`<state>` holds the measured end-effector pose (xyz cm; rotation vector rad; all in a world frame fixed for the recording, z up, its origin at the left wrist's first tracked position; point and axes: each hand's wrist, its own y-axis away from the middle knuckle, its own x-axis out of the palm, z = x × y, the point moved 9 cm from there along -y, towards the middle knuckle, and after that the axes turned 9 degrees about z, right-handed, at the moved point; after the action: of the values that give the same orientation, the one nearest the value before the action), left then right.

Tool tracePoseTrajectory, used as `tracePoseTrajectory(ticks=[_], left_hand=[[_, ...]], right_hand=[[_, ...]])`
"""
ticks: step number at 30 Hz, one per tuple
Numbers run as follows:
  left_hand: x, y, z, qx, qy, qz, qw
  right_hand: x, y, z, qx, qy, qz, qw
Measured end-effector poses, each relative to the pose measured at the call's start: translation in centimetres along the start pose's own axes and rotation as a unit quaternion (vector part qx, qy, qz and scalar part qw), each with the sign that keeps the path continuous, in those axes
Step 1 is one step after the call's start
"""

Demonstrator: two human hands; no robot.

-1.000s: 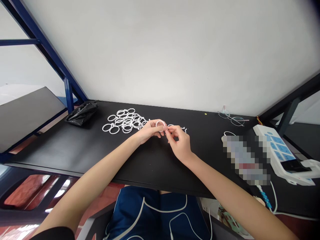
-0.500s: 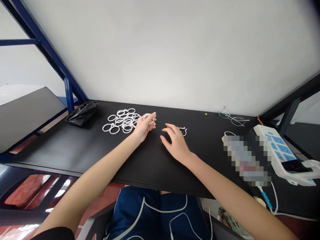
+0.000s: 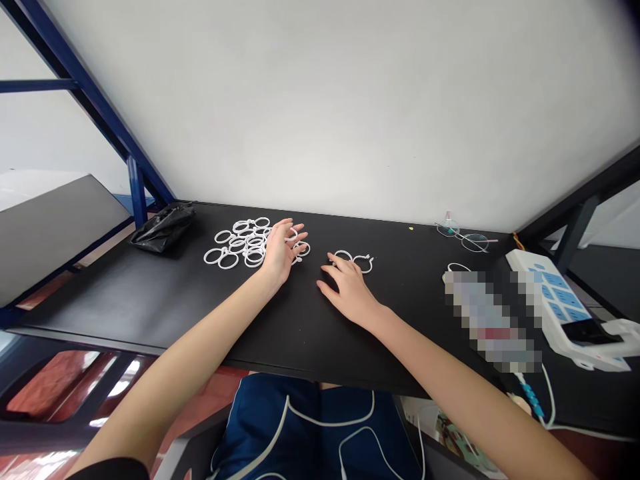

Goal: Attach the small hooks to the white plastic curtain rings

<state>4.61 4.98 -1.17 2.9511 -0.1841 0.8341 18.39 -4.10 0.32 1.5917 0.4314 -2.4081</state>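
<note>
A loose pile of white plastic curtain rings point(image 3: 245, 243) lies on the black desktop point(image 3: 150, 287), many of them interlocked. My left hand point(image 3: 280, 253) rests at the pile's right edge with its fingers spread, and it holds nothing. One ring point(image 3: 302, 249) lies just past its fingertips. My right hand point(image 3: 349, 290) sits flat on the desk with its fingers apart, holding nothing. Its fingertips reach a ring point(image 3: 343, 255) that lies beside another hooked ring point(image 3: 363, 264).
A crumpled black plastic bag point(image 3: 163, 227) lies at the desk's far left. Wire-rimmed glasses point(image 3: 467, 239) lie at the back right, near a pixelated object point(image 3: 493, 320) and a white-and-blue power strip point(image 3: 550, 300). The desk's front edge runs below my forearms.
My left hand has let go of its ring and opened beside the pile. My right hand has drawn slightly back, and a second ring now shows by its fingertips.
</note>
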Motion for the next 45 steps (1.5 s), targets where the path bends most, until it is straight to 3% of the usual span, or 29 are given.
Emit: tracePoseTrajectory(ticks=[7,11,13,16,18,20,22,29,37,41,45], left_hand=[[-0.1,-0.1,-0.3,0.013,-0.029,-0.020,0.999],[0.7,-0.1,-1.5,0.073,-0.199,0.011,0.977],[2.1,0.2,-2.7,0.153,-0.369,0.065,0.914],[4.6,1.2,-3.0,0.258,-0.608,0.149,0.736],[4.8,1.3,-2.7,0.272,-0.698,0.155,0.644],[4.4,0.9,-2.6,0.259,-0.751,0.135,0.593],[3.8,0.6,-2.6,0.244,-0.782,0.107,0.564],[2.5,0.3,-2.1,0.173,-0.816,0.065,0.547],[2.8,0.6,-2.2,0.191,-0.824,0.060,0.531],[3.6,0.9,-2.3,0.213,-0.798,0.083,0.558],[5.5,2.0,-1.8,0.248,-0.747,0.164,0.595]], right_hand=[[-0.1,0.0,0.0,-0.006,-0.007,-0.012,1.000],[0.0,0.0,0.0,-0.001,-0.006,-0.008,1.000],[-0.1,0.0,0.0,-0.003,-0.008,-0.009,1.000],[-0.1,0.0,0.0,-0.006,-0.009,-0.013,1.000],[-0.1,0.0,0.0,-0.006,-0.010,-0.014,1.000],[-0.1,0.0,0.0,-0.004,-0.013,-0.013,1.000],[-0.1,0.1,0.0,-0.004,-0.017,-0.015,1.000],[-0.3,0.1,-0.1,0.005,-0.027,-0.014,1.000],[-0.3,0.1,-0.1,0.002,-0.040,-0.023,0.999],[-0.4,0.0,-0.1,-0.023,-0.064,-0.043,0.997],[-0.8,-0.1,0.0,-0.065,-0.098,-0.067,0.991]])
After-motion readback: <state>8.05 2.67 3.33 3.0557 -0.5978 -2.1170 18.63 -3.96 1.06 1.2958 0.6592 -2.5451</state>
